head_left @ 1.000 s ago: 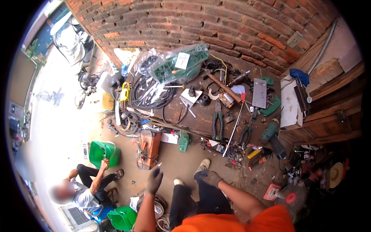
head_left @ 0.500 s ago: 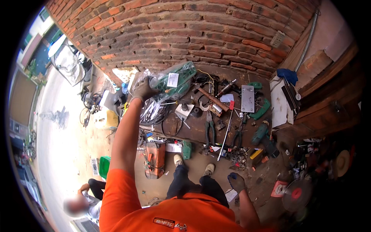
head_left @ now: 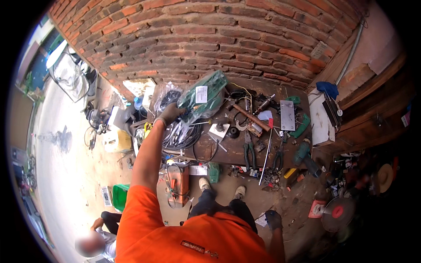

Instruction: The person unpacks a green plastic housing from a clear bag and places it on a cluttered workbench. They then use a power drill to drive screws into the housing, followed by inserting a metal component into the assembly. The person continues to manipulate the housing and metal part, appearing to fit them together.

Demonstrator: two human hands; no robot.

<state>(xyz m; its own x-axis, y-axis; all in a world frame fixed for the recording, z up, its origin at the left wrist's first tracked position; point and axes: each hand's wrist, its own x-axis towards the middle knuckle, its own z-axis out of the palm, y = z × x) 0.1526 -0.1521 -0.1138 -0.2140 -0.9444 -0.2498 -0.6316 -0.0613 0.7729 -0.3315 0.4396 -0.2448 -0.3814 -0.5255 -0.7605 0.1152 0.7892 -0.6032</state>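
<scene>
My left hand (head_left: 171,115), in a grey glove, reaches over the left part of the workbench. Its fingers are closed at the near left edge of a clear plastic bag (head_left: 212,85). Inside that bag are green parts, and a white label lies on top. A dark item in clear plastic (head_left: 170,98) sits just beyond the hand. A bundle of grey and black cables (head_left: 182,135) lies on the near side of it. Low at my right side hangs my gloved right hand (head_left: 273,220), away from the bench, with its fingers curled and nothing visible in them.
On the bench (head_left: 232,151) lie a hammer (head_left: 250,116), pliers (head_left: 249,151), a metal plate (head_left: 287,115) and a green drill (head_left: 303,154). An orange metal box (head_left: 177,186) stands below. A person (head_left: 103,239) sits at lower left. A brick wall (head_left: 197,39) rises behind.
My left hand has shifted slightly toward me, uncovering the dark wrapped item. The bag keeps its place on the bench. My right hand still hangs low, now turned somewhat. The view has shifted a little.
</scene>
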